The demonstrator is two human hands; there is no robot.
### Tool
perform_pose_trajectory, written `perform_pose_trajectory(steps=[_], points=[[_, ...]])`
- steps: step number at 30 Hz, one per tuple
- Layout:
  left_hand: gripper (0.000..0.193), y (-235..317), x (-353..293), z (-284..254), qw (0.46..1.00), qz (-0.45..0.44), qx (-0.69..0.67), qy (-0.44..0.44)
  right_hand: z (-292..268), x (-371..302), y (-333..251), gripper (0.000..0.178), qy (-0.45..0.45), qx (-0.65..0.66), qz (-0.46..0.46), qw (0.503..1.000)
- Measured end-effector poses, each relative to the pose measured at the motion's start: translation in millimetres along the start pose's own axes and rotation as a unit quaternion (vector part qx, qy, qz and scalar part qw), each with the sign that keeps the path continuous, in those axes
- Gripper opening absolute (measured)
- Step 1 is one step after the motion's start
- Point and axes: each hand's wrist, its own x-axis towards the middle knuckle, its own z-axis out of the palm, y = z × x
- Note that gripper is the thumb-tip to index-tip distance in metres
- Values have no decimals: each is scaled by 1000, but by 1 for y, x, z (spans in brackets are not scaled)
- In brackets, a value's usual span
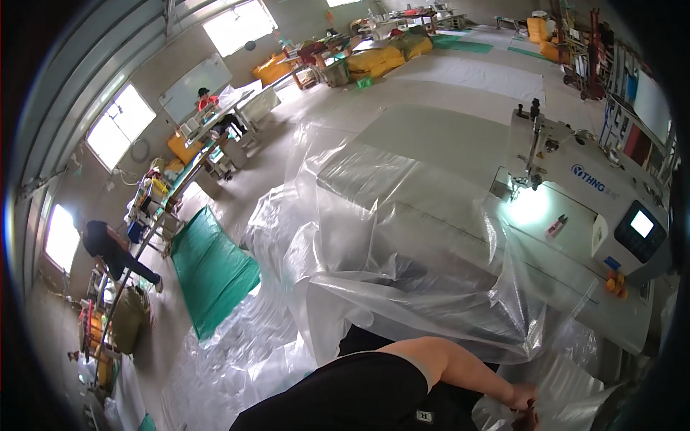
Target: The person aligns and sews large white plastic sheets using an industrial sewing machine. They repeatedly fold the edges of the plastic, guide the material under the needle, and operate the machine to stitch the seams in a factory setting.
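My left arm reaches across to the lower right, and my left hand [522, 396] is closed on the edge of a clear plastic sheet [575, 384]. Just below it, partly cut by the lower edge and in shadow, my right hand [530, 418] is closed on the same plastic, close against the left. A large heap of clear plastic sheeting [359, 248] drapes over the sewing table [438, 147] and spills down its left side to the floor. Right of it stands a white industrial sewing machine [575, 161], its lamp lit over the needle area.
Small snips [555, 225] lie on the machine bed. Orange pieces [615, 284] sit by the control panel [640, 224]. A green sheet [212, 269] lies on the floor at left. One person [115, 248] stands at far left; another [208, 104] sits at a workbench further back.
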Motion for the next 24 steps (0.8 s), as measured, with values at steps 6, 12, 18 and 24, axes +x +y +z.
perform_pose_trajectory(steps=[6, 12, 18, 24], points=[[16, -24, 14, 13, 987, 104, 112, 50, -2, 4, -5, 22, 0, -21, -9, 1000], [16, 11, 3, 3, 987, 70, 145, 25, -9, 1, -3, 21, 19, -24, -16, 999], [13, -8, 9, 8, 983, 63, 170, 31, -11, 2, -3, 20, 27, -35, -24, 999], [10, 25, -11, -9, 985, -96, -128, -64, -11, 2, -2, 20, 42, -36, -30, 998]])
